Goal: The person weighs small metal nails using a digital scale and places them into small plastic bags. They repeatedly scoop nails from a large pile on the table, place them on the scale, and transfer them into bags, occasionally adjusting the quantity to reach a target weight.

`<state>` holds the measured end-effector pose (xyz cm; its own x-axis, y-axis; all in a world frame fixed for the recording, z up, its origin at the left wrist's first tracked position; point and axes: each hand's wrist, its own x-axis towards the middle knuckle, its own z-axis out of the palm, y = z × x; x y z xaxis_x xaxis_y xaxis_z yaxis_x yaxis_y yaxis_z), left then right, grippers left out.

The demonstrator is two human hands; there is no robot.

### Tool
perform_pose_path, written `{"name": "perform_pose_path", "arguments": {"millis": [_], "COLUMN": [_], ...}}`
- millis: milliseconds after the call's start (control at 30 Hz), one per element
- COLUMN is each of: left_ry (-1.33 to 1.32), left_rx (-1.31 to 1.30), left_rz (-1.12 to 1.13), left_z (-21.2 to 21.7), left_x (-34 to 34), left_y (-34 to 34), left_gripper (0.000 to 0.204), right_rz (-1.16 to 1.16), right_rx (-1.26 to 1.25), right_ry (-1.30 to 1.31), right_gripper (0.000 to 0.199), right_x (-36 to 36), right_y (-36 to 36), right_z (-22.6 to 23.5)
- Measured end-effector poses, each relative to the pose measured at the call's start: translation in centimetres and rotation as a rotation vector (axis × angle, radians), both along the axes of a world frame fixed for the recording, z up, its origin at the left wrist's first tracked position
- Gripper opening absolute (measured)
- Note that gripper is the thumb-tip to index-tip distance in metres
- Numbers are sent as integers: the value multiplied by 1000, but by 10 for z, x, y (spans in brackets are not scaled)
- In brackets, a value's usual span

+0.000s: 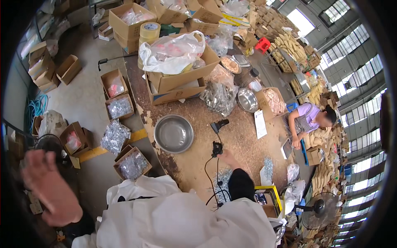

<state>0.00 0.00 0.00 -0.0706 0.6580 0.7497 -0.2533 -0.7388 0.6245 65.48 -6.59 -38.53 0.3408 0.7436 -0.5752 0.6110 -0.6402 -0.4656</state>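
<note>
My left hand [51, 188] is raised at the far left, off the table, with its fingers stretched out and nothing in them; it is slightly blurred. My right hand [228, 158] reaches over the worktable with its fingertips closed at a small black cabled device [216, 149]. Black cables run from the device back toward my body. Just beyond it lies another black gadget [219, 125]. A steel bowl [173, 134] sits to the left of my right hand, with nothing in it. Loose small metal parts [223, 178] lie beside my right forearm.
Cartons with a white plastic bag [171, 51] stand at the back of the table [244, 140]. Boxes of bagged parts [133, 164] line the floor at left. A yellow-edged box [268, 200] and a fan [318, 211] are at right. Another person [308, 120] works across the table.
</note>
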Motion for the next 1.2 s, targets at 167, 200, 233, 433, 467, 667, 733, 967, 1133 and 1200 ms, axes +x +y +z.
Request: {"name": "perform_pose_path", "arguments": {"millis": [167,200,233,433,467,667,733,967,1133,1200], "left_ry": [8,8,-9,178,212,276,274,361,559,640], "left_rx": [-681,-750,-770,-872,-879,-934,-988,-1067,-1005,-976], "left_rz": [98,59,7,-82,-110,-372,-486,-654,-658,-666], "left_z": [-95,-111,-126,-126,-127,-159,-166,-188,-213,-214], "left_x": [23,23,23,53,56,84,97,110,104,98], "left_y": [-20,-20,-21,-23,-22,-18,-23,-36,-37,-36], "left_gripper": [64,56,50,14,14,13,12,11,12,12], "right_rz": [-140,-127,-103,-141,-223,-215,-159,-89,-160,-234], "right_rx": [132,155,175,324,354,496,530,711,871,841], "right_ry": [-214,-173,-127,-192,-129,271,370,401,252,61], "right_gripper": [81,77,73,39,36,25,26,32,31,30], "right_x": [-48,-36,-18,31,22,0,-11,-57,-69,-63], "right_y": [16,15,16,38,48,79,76,44,15,4], "right_z": [8,5,-2,26,65,250,302,436,477,493]}}
